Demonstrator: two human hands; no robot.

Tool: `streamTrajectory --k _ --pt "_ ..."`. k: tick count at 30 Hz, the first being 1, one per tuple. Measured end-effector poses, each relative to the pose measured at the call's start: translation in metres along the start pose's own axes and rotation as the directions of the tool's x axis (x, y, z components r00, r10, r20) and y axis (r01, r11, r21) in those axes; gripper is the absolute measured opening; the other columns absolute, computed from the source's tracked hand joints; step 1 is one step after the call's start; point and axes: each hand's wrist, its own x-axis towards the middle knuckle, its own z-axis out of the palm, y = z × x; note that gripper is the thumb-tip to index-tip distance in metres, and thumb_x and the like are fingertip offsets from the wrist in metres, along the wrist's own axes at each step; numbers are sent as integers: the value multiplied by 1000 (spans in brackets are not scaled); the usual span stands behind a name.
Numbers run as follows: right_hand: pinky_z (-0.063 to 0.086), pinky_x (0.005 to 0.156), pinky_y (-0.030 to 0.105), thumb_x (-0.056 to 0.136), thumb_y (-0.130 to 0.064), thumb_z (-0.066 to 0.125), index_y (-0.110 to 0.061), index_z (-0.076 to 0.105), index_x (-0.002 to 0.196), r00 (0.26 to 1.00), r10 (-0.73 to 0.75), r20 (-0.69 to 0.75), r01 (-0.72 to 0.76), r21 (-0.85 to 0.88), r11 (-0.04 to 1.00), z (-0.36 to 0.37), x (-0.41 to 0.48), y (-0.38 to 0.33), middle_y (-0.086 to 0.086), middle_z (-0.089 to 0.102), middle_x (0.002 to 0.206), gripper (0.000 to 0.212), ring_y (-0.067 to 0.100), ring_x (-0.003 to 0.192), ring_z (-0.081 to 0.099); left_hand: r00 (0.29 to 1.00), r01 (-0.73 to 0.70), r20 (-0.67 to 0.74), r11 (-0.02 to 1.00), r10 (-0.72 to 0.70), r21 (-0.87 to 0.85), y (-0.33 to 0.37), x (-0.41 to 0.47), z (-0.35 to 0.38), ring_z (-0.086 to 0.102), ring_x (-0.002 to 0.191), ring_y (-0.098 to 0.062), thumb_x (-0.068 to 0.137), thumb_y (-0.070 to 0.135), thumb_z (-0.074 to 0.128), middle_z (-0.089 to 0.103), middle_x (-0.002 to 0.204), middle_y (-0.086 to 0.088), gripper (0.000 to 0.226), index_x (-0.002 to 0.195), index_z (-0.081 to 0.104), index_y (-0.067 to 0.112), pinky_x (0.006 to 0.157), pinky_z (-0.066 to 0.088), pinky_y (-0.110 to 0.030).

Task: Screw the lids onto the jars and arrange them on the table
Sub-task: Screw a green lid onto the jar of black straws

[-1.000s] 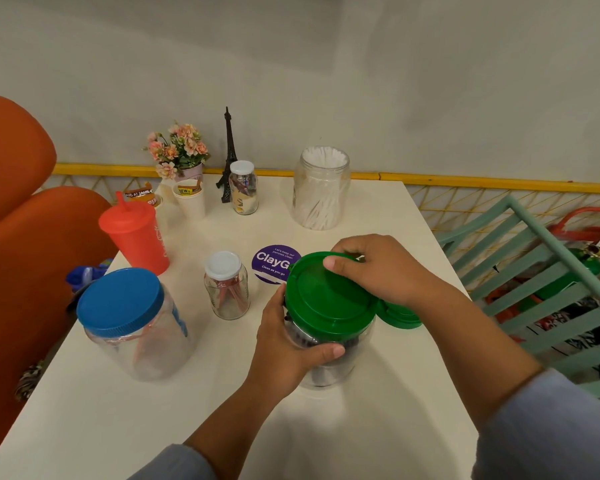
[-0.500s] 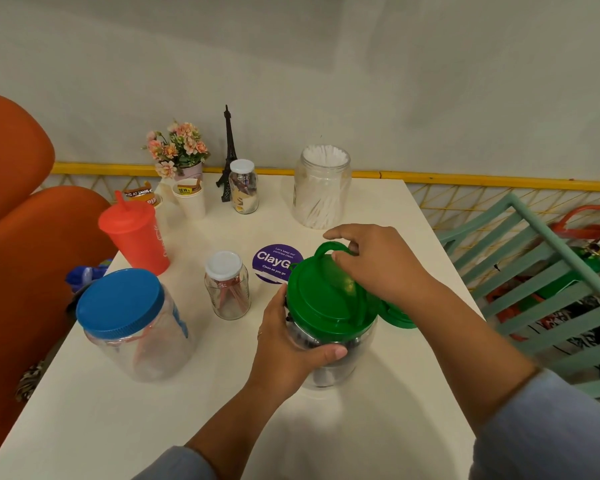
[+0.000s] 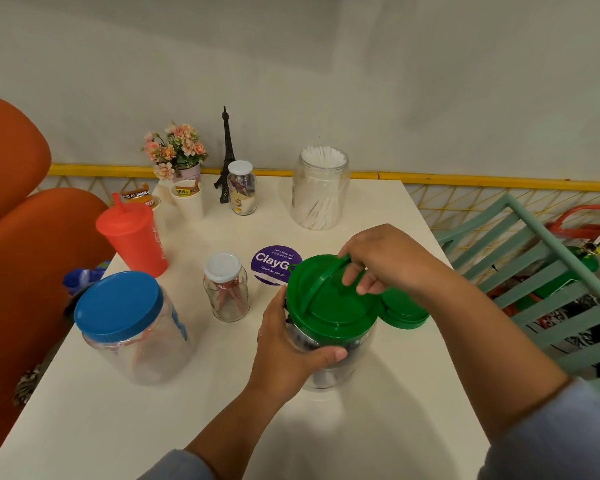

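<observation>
A clear jar [image 3: 329, 370] with a green lid [image 3: 326, 304] stands near the middle of the white table [image 3: 222, 417]. My left hand [image 3: 288, 351] wraps around the jar's body. My right hand [image 3: 381, 261] grips the lid's raised green handle with its fingers curled under it. A second green lid [image 3: 404, 311] lies flat just right of the jar. At the back, a clear jar of white sticks [image 3: 321, 188] stands open, without a lid. A big jar with a blue lid [image 3: 129, 327] and two small white-capped jars [image 3: 226, 287] [image 3: 242, 188] are closed.
A red tumbler [image 3: 134, 239], paper cups [image 3: 187, 199], a flower pot [image 3: 175, 152] and a small black tower model [image 3: 226, 154] stand at the back left. A purple sticker [image 3: 274, 265] lies on the table. An orange seat [image 3: 21, 271] is left, a teal chair [image 3: 548, 289] right.
My right hand has shifted from the lid's rim onto its handle, which has swung up from flat. My left hand has stayed on the jar.
</observation>
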Motion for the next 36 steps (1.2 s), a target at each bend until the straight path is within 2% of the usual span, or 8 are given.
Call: streamTrajectory --k 3,7,12,15,19,26,32,36 --pt "46 55 20 87 -11 49 -13 63 100 992 -124 -8 118 -243 963 -5 -3 6 -3 64 68 20 9 52 56 1000 1 7 1000 -1 15 1 0 0 44 128 -13 39 58 86 43 136 19 113 135 28 44 101 48 -42" --pt "35 58 17 82 -22 63 -22 68 102 950 -307 -49 246 -485 839 -9 -2 12 -12 48 70 20 6 67 48 1000 4 7 1000 -4 14 1 0 0 44 128 -15 35 64 84 43 136 18 115 134 28 45 100 49 -42" --pt "41 72 23 82 -27 67 -21 65 93 943 -331 -19 296 -400 867 -8 4 24 1 52 104 12 18 96 54 1000 -13 10 1000 13 4 2 -1 0 44 128 -14 37 63 84 44 135 18 114 135 29 43 100 49 -42" --pt "40 67 18 85 -27 63 -23 60 84 932 -355 -65 314 -344 885 -6 4 29 -1 62 88 5 15 84 56 1000 -11 8 1000 11 9 2 -1 -1 44 128 -15 36 65 84 44 136 16 116 135 29 42 101 48 -43" --pt "34 56 20 87 -31 61 -24 59 78 915 -374 -151 307 -342 888 -5 7 33 -10 53 64 11 4 63 48 1000 -5 9 1000 5 23 4 -1 -1 44 127 -13 34 66 82 44 135 18 118 136 28 41 102 47 -42" --pt "38 60 22 85 -31 63 -28 61 74 921 -373 -115 323 -309 894 -3 3 35 -6 56 67 12 9 66 51 1000 -2 7 1000 2 19 4 -2 -1 45 127 -12 37 60 83 44 135 17 115 136 28 39 103 47 -41" --pt "37 60 20 81 -33 66 -23 67 95 926 -359 -118 284 -410 867 -2 -2 35 -9 55 71 17 9 70 53 1000 -4 18 1000 4 18 4 -2 0 43 128 -12 36 61 83 44 136 17 116 136 28 40 104 46 -41" --pt "37 60 21 82 -35 65 -23 65 95 919 -376 -117 281 -473 835 1 -6 33 -10 53 69 18 13 72 53 1000 0 14 1000 0 15 3 -2 0 43 127 -8 38 58 84 43 135 20 112 134 27 44 104 46 -38"
